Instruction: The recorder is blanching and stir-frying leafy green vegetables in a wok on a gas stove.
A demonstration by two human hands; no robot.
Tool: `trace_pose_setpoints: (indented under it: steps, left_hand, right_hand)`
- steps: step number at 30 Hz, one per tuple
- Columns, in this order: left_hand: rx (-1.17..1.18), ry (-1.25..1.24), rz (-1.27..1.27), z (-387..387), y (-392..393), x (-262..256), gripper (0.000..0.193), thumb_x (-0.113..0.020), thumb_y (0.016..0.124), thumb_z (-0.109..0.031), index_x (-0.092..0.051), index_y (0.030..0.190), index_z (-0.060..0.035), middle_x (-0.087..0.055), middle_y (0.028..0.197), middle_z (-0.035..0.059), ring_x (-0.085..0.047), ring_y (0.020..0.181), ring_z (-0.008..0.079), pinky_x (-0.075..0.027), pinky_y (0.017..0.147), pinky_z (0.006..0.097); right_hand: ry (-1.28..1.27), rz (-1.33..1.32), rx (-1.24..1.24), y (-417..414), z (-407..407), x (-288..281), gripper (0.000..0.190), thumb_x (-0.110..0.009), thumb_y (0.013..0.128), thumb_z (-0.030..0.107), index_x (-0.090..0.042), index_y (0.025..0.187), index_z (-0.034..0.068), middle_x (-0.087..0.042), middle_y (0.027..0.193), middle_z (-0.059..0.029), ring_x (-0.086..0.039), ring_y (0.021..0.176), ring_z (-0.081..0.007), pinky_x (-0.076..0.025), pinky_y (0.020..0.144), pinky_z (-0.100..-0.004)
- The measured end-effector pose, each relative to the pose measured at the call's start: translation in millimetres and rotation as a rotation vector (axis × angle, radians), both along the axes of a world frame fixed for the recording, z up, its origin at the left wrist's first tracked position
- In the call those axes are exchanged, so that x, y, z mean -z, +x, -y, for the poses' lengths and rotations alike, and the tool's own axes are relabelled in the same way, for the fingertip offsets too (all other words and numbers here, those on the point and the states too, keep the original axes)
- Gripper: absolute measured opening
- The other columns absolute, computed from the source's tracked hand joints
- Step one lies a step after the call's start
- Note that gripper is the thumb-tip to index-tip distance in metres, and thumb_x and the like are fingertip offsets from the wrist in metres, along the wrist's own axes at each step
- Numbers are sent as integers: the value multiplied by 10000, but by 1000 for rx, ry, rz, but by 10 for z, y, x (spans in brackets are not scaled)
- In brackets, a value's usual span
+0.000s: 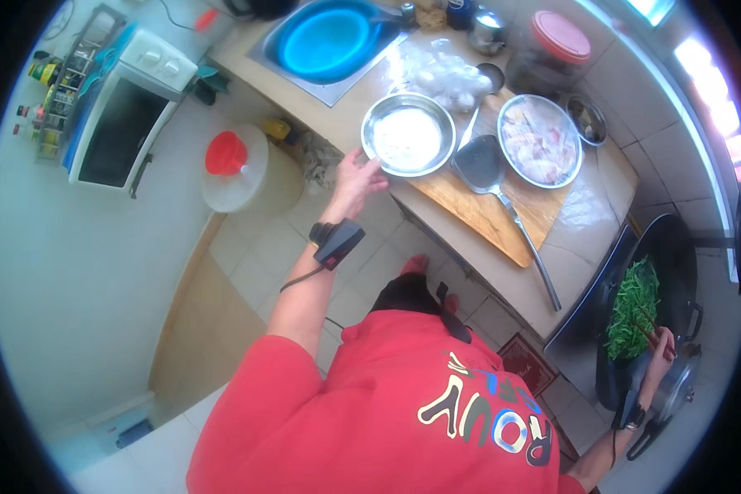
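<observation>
My right hand is closed around brown chopsticks, whose tips reach into chopped green vegetables in a dark wok. At the counter's front edge, my left hand is at the near-left rim of a shiny metal bowl. Its fingertips seem to touch the rim; whether they grip it is unclear. Glare whitens the bowl's inside. Right of the bowl, a metal spatula with a broad dark blade lies across a wooden cutting board, its handle running past the board.
A plastic-covered dish of pale food, possibly raw meat, sits beside the spatula. Behind are a clear plastic bag, a pink-lidded jar and a blue basin in the sink. A pot lid is near my right wrist.
</observation>
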State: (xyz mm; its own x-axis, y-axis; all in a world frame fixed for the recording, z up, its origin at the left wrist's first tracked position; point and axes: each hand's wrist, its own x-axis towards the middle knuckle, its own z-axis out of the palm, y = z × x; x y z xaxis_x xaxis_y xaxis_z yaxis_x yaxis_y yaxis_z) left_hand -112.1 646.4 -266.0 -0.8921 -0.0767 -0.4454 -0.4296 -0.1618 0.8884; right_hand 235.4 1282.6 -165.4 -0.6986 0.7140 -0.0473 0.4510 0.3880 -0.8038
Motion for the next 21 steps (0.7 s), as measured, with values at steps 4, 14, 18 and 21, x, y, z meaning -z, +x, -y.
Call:
trace_pose_setpoints:
  steps: [4,14,18,21]
  left_hand:
    - [-2,-4,-67,-120,-193,92,516,-586,805,-16,-392,1283,-17,-611,1001,127,-634,807,194,-568,625,318]
    - [-32,-199,-362,-32,-240,-95,487,-551,786,35,-464,1263,-13,-581,798,28,-571,650,82,-500,554,218]
    - [5,-172,-302,-8,-267,-131,511,-541,792,35,-436,1289,-19,-594,821,40,-581,654,82,-501,513,219]
    - [-12,-75,-314,-30,-331,-79,511,-542,796,33,-424,1291,-20,-609,851,53,-597,652,97,-511,488,224]
  right_hand:
    - [100,23,88,54,151,-105,291,-525,931,274,-599,1049,17,-595,1011,-54,-599,923,-140,-492,809,-264]
    - [550,265,-295,-356,1369,114,166,-496,924,75,-577,990,-54,-594,999,-105,-562,933,-190,-434,833,-288]
    - [550,232,-152,-572,1608,-114,188,-485,936,92,-571,1003,-61,-594,997,-106,-564,934,-202,-432,829,-296]
    - [582,174,-68,-783,1858,-447,208,-481,944,113,-570,1021,-58,-586,1019,-117,-560,957,-213,-424,861,-300]
